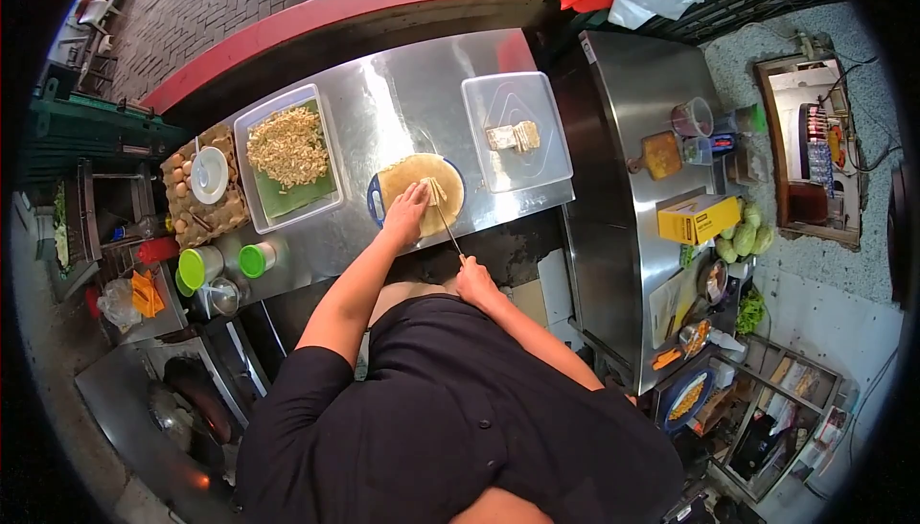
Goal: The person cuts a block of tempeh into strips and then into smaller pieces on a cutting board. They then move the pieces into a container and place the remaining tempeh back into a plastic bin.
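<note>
A round cutting board (398, 177) with a blue rim lies near the front edge of the steel table. Pale strips of food (438, 192) sit on it. My left hand (408, 211) rests on the board, its fingers pressed together against the food; what lies under them is partly hidden. My right hand (474, 279) is closed round the handle of a knife (449, 232), whose blade reaches up to the strips. To the right, a clear plastic lid (522, 164) bears pale sliced blocks (514, 137).
At the left stand a tub of shredded food (287, 147), an egg tray (180, 188) with a white plate (209, 176), and green-lidded containers (257, 259). A steel counter (628, 83) on the right holds a yellow box (699, 219) and a small wooden board (661, 155).
</note>
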The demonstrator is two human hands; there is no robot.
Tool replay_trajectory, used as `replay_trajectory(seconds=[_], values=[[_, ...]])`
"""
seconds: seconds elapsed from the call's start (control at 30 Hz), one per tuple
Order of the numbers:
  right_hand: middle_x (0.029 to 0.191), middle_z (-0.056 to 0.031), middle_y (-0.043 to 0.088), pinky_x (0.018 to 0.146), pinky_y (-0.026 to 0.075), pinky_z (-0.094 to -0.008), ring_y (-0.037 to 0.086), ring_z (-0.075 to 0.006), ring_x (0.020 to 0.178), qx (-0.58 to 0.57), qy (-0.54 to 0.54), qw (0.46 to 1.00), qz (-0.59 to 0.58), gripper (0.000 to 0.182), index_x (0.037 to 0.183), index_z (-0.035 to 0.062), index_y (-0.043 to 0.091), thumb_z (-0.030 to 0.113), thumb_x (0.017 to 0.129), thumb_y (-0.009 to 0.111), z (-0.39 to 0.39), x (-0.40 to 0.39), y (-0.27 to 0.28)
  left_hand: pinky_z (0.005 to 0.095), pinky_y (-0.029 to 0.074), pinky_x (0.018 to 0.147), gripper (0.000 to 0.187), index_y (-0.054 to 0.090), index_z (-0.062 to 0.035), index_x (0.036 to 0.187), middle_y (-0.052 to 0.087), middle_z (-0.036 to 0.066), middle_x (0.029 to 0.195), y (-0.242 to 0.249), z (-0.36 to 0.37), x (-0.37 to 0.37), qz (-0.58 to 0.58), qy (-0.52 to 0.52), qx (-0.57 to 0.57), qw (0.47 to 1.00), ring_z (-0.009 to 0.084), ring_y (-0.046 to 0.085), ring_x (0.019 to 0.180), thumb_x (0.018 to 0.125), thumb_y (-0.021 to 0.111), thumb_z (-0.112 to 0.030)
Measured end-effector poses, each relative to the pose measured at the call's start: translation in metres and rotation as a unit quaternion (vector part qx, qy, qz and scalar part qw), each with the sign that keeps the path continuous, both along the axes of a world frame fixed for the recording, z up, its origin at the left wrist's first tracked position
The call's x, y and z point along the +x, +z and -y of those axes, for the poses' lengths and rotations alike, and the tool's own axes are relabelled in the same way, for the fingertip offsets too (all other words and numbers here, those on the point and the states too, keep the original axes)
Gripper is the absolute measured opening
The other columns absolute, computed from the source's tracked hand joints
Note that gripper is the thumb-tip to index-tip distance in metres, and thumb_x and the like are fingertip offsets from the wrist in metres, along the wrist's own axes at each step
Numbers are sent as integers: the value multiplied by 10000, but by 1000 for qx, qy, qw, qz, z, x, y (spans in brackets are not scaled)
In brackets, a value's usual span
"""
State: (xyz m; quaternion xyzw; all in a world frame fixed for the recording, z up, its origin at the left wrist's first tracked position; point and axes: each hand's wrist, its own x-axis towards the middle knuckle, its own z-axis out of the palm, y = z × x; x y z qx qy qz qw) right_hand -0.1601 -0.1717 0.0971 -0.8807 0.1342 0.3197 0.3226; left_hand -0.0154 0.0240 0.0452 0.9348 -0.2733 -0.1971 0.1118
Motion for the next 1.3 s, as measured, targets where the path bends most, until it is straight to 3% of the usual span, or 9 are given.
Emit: replay_trajectory(seconds=[0.3,0.43,0.47,0.57,1.3], values=[[879,-396,628,778,491,-611,626,-558,874,31,-22,997,63,260,1026,-81,470,175,991,494,-8,14,12,403,319,1182,871,329,-34,1547,306,132,1614,3,-2,0,-20,2,1,1000,307,281,1498,737,648,-38],[862,-397,622,768,484,-621,614,-571,853,60,-26,993,93,250,1021,-74,462,172,992,495,-22,30,-2,393,344,1150,751,382,-4,1510,330,126,1600,-2,0,-3,14,5,0,1000,289,299,1490,799,609,-83],[989,-391,634,846,495,-590,625,-550,957,58,-25,997,39,233,1067,-69,465,145,975,477,-25,37,6,392,347,1146,733,390,0,1504,333,129,1597,-3,1,-2,19,10,0,1000,289,301,1489,808,602,-90],[882,-388,631,782,492,-611,626,-560,870,39,-25,995,83,237,1039,-71,465,158,986,493,-32,38,-12,395,352,1139,712,411,7,1487,335,136,1595,-4,2,-2,19,11,-2,1000,287,304,1488,808,603,-89],[961,-381,643,848,501,-595,634,-548,935,29,-45,998,41,225,1081,-64,464,122,956,491,-44,34,-41,423,357,1128,690,465,-16,1458,312,98,1620,-3,4,2,6,19,8,1000,277,287,1499,794,639,-90]])
